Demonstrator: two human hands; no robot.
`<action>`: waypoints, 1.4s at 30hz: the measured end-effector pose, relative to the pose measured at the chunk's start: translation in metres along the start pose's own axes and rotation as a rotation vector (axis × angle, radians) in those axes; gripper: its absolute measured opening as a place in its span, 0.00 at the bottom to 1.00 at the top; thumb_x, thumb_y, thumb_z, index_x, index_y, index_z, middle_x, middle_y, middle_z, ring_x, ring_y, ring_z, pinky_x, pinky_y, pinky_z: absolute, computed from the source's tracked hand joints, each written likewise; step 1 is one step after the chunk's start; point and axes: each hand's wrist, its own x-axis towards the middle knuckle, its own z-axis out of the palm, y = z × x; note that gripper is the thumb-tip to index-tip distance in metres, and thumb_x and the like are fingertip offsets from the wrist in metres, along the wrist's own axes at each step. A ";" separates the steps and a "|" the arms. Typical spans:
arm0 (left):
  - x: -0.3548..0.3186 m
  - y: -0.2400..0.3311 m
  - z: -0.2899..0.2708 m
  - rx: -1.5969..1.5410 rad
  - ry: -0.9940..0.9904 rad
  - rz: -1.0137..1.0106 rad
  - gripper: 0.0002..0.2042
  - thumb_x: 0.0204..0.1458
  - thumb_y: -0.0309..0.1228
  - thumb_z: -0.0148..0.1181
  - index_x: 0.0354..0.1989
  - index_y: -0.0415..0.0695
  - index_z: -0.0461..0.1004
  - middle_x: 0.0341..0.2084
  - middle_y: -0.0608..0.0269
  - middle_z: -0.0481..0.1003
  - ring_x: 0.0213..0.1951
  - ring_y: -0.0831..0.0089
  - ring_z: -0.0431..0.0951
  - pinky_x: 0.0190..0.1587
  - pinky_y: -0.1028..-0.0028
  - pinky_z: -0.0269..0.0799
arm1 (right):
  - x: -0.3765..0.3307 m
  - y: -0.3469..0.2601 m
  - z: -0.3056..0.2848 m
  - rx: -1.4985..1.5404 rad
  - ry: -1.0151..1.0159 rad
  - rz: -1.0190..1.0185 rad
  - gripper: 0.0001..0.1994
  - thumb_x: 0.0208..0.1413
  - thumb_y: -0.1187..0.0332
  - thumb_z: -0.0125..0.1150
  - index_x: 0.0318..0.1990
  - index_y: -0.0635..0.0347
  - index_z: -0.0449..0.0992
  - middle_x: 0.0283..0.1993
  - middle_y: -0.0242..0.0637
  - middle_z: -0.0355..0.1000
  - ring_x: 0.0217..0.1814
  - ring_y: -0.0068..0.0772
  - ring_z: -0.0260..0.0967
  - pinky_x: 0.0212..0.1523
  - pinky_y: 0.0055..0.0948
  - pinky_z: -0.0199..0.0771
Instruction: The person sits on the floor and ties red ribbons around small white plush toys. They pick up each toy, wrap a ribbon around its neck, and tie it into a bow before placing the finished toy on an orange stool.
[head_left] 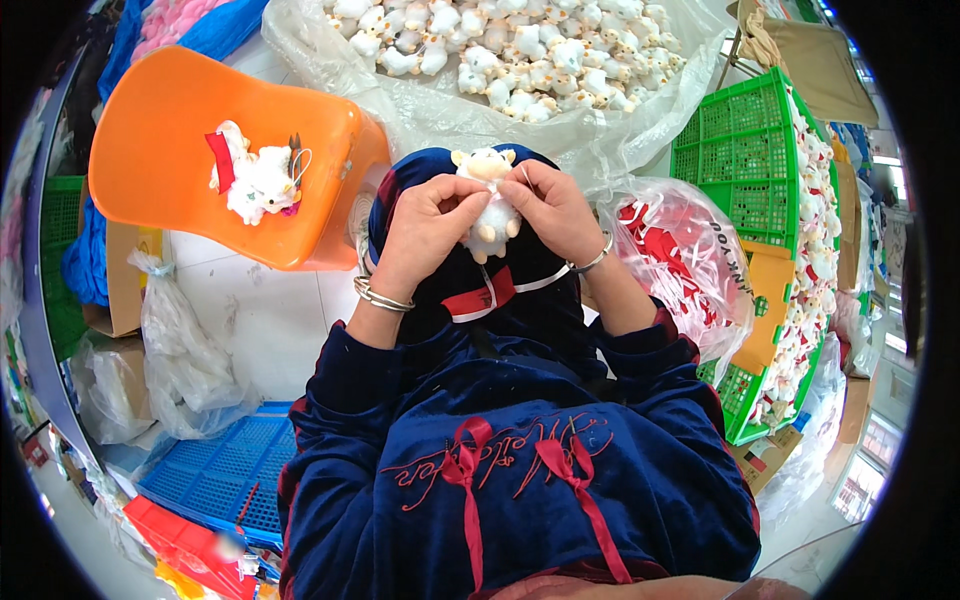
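Observation:
A small white plush animal (489,228) with a cream snout and feet is upright above my lap, facing up. At its neck, the thumb and fingertips of my left hand (432,222) are pinched together against the toy. Opposite, my right hand (556,212) pinches at the same spot, a thin white string (526,176) showing by its fingertips. The exact grip at the neck is partly hidden by the fingers. Below the toy, a red cloth piece (478,302) with white ribbon lies on my dark blue lap.
An orange stool (150,150) at left bears white plush toys (262,185) and dark-handled snips (295,150). Ahead lies a big clear plastic sheet (420,125) heaped with plush toys. At right are a bag of red cloth pieces (665,255) and a green crate (735,150); a blue crate (225,470) sits lower left.

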 end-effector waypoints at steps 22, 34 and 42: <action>0.008 0.007 0.028 0.177 0.103 0.174 0.11 0.60 0.30 0.64 0.44 0.36 0.83 0.33 0.56 0.83 0.35 0.78 0.81 0.40 0.76 0.75 | 0.017 -0.014 -0.023 -0.016 -0.123 0.016 0.07 0.70 0.68 0.55 0.41 0.63 0.75 0.29 0.24 0.70 0.30 0.12 0.63 0.32 0.17 0.65; 0.009 0.005 0.030 0.255 0.136 0.091 0.10 0.60 0.29 0.65 0.43 0.35 0.83 0.26 0.71 0.78 0.30 0.87 0.74 0.33 0.83 0.69 | 0.013 -0.010 -0.022 -0.036 -0.046 -0.033 0.07 0.65 0.69 0.61 0.39 0.65 0.76 0.31 0.25 0.72 0.33 0.14 0.65 0.34 0.21 0.69; 0.006 -0.001 0.033 0.165 0.158 0.109 0.09 0.59 0.29 0.66 0.42 0.36 0.83 0.27 0.74 0.76 0.29 0.88 0.71 0.33 0.83 0.68 | 0.012 -0.003 -0.020 0.061 -0.053 -0.051 0.09 0.67 0.67 0.58 0.40 0.64 0.76 0.31 0.25 0.71 0.34 0.14 0.65 0.35 0.21 0.69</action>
